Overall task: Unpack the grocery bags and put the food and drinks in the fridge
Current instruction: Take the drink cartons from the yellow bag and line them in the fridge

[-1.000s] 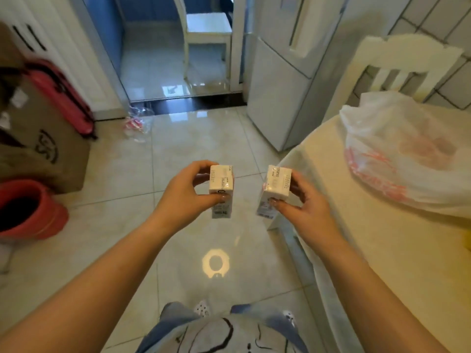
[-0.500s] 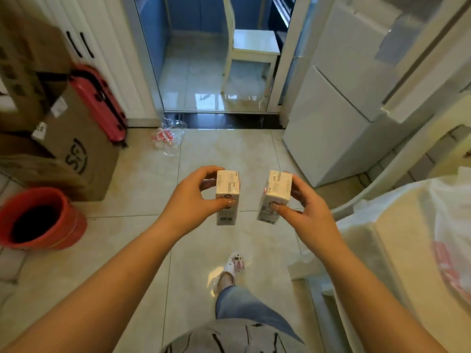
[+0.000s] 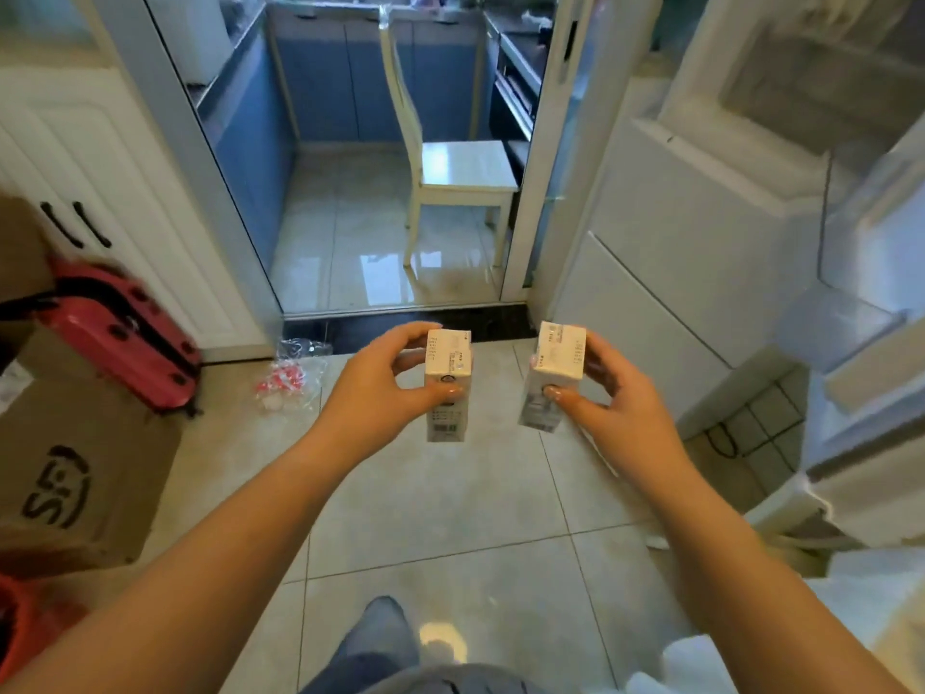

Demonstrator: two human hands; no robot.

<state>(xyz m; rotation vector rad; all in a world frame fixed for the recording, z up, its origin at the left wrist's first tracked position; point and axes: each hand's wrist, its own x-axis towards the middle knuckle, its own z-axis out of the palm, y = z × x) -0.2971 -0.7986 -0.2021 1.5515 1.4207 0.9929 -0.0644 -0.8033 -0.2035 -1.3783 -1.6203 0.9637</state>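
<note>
I hold two small white drink cartons out in front of me over the tiled floor. My left hand grips the left carton upright, thumb in front. My right hand grips the right carton, tilted a little to the left. The white fridge stands at the right, beside the doorway. Its door at the far right stands open towards me, with door shelves showing.
A red suitcase and a cardboard box stand at the left, a red bucket at the lower left. A crumpled plastic bag lies near the threshold. A white chair stands in the blue kitchen beyond.
My view has swung left and forward, away from the table and its grocery bag. The fridge and the doorway are nearer. Both hands keep their cartons.
</note>
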